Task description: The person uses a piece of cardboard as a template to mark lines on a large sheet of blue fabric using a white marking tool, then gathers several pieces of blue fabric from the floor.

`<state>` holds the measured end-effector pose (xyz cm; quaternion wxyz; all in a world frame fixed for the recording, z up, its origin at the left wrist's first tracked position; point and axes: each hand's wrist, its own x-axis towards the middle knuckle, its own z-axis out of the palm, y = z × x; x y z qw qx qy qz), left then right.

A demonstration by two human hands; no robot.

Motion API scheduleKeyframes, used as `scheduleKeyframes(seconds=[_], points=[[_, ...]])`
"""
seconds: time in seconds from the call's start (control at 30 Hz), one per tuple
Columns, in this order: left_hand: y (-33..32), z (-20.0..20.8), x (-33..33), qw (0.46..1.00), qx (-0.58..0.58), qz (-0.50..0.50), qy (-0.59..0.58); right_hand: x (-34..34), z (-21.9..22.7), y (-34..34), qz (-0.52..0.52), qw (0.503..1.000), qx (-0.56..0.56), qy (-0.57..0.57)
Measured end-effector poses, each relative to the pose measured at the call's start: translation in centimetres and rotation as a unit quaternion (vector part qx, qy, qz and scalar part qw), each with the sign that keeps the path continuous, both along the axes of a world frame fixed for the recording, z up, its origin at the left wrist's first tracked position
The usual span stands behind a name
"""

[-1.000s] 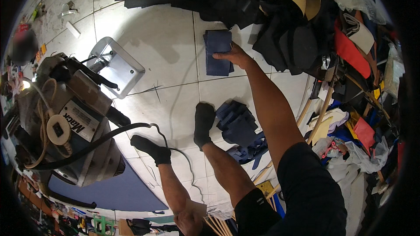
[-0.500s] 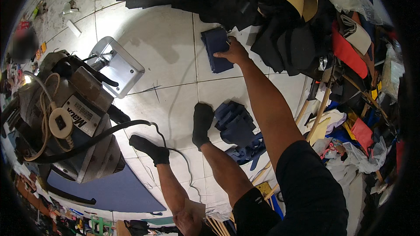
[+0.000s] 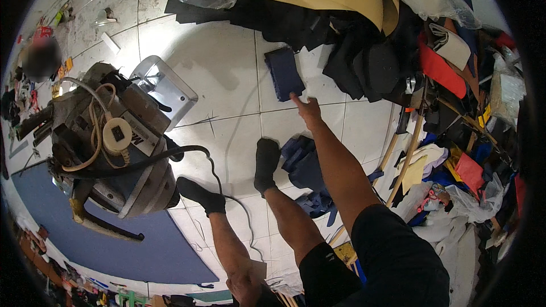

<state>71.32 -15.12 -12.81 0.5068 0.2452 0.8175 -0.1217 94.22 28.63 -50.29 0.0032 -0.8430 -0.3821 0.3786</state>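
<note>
A folded stack of dark blue cloth pieces (image 3: 282, 73) lies on the white tiled floor, below the pile of black cloth. My right hand (image 3: 307, 112) is at its near edge, thumb and index finger spread apart, a fingertip at or close to the corner; the other fingers are partly hidden. Near my left knee at the bottom, my left hand (image 3: 243, 285) is closed by a small tan card (image 3: 259, 270), which it seems to hold. More dark blue cloth pieces (image 3: 302, 162) lie in a loose heap beside my right foot.
On the left stands a cloth-cutting machine (image 3: 122, 153) with a metal base plate (image 3: 168, 88) and a black cable (image 3: 213, 167) trailing toward my feet. A blue-grey sheet (image 3: 114, 244) lies beneath it. Black cloth (image 3: 278, 17), wooden sticks (image 3: 410, 145) and scraps crowd the far and right sides.
My right hand has slid back off the blue stack to its near edge, fingers opening. The stack stays on the floor. The view has shifted slightly; my left hand stays by the knee.
</note>
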Motion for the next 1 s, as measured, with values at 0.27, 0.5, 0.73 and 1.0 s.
scheduleKeyframes(seconds=[0.27,0.5,0.73,1.0], points=[[-7.7,-1.1,0.0,0.996,-0.023,-0.074,-0.053,-5.3,-2.7,1.2,-0.418,0.883,-0.01,0.211],[-4.5,-1.0,-0.4,0.995,-0.03,-0.032,-0.093,-4.2,-3.0,3.0,-0.427,0.884,-0.003,0.19],[-0.9,-0.2,0.4,1.0,0.021,-0.006,-0.016,-3.6,-4.8,4.3,-0.345,0.923,0.104,0.137],[0.7,0.5,0.7,1.0,0.013,-0.003,-0.02,-0.4,-3.7,15.1,0.115,0.984,0.112,-0.08]])
